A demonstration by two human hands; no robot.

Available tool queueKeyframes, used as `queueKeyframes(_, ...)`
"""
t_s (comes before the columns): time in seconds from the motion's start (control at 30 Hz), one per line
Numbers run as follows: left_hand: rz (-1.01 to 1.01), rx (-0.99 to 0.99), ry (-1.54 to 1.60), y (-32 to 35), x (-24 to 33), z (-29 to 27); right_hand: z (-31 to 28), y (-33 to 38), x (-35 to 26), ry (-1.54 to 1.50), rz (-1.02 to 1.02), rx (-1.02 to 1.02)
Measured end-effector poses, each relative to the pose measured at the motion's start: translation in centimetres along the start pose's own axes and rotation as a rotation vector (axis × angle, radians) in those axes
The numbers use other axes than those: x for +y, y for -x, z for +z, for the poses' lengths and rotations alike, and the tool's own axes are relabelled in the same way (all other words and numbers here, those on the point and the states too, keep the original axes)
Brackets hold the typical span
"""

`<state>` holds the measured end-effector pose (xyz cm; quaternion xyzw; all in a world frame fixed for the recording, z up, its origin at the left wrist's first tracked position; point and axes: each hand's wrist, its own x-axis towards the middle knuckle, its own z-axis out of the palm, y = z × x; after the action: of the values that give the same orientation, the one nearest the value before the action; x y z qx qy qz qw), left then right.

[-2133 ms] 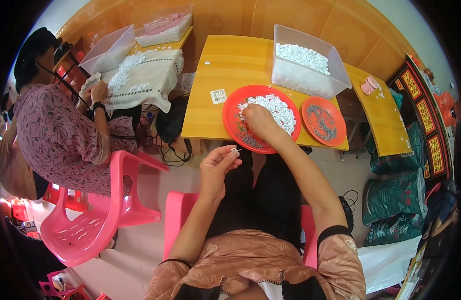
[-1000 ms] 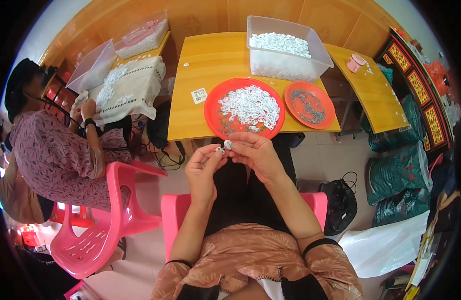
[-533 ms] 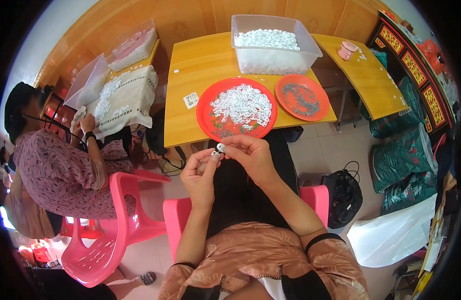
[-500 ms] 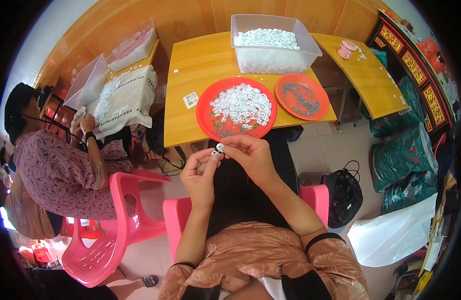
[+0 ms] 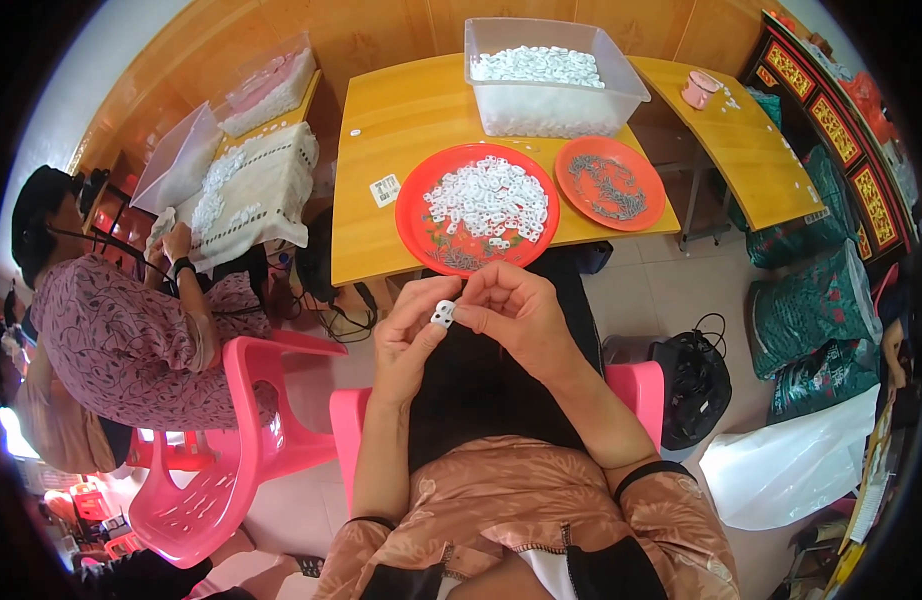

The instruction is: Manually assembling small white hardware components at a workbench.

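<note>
Pinching a white holed piece (image 5: 443, 313), both hands (image 5: 522, 312), illegible printed label (image 5: 385, 190) on yellow table (image 5: 406, 110)

Mid-frame, the left hand (image 5: 406, 335) hides the back of the small white piece (image 5: 443, 313); whether the right hand (image 5: 516, 312) grips it is unclear; those fingers cover some of the red tray's (image 5: 414, 215) near rim; the card's (image 5: 385, 190) print, left of centre, is too small; the lower edge cuts off the patterned top (image 5: 521, 480).

Sm. white pc (image 5: 443, 313) w/ dark holes, slightly tilted, btwn both hands' (image 5: 405, 338) (image 5: 521, 312) fingertips.
</note>
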<state>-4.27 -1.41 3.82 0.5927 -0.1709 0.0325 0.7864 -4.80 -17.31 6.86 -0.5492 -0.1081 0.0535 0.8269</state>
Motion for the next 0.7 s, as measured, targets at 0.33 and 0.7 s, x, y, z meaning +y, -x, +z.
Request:
queueKeyframes(0.33,0.125,-0.063,-0.034,0.1,-0.8,0.2,0.1,0.1,-0.4,-0.142,0.048,-0.021)
queueKeyframes(0.7,0.071,-0.135,0.196,0.4,-0.7,0.4,-0.2,0.4,-0.6,-0.256,0.09,-0.128)
